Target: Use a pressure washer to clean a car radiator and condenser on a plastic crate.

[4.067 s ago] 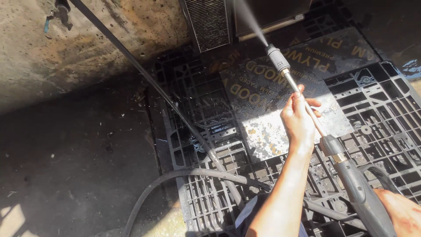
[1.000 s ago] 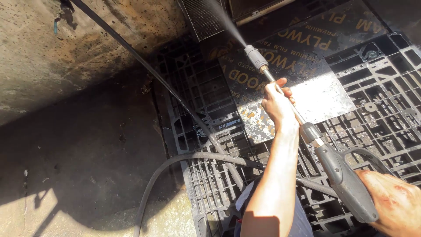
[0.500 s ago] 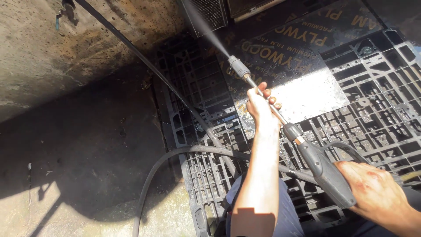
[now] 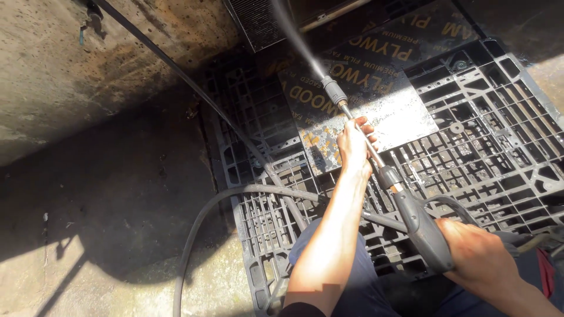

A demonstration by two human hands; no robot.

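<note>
Fingers (image 4: 365, 124) of the left hand (image 4: 353, 148) curl round the thin metal shaft of the spray lance (image 4: 376, 155), closed on it about midway along. Further right and lower, the right hand (image 4: 479, 255) wraps the dark grip of the lance, its fingers folded round the handle; how the trigger is held cannot be told. The lance's long axis runs on a diagonal from the lower right up to the upper left, nozzle (image 4: 332, 90) leading, and a narrow jet of water (image 4: 294, 35) carries on along the same line toward a dark grille (image 4: 255, 23) at the top. The lance hangs over a black plastic pallet (image 4: 505, 135), above the near edge of a dark printed plywood sheet (image 4: 376, 88) lying on the pallet's far part. A grey hose (image 4: 205, 223) loops off the pallet's left edge onto the concrete floor (image 4: 106, 194), where there is open room to the left.
</note>
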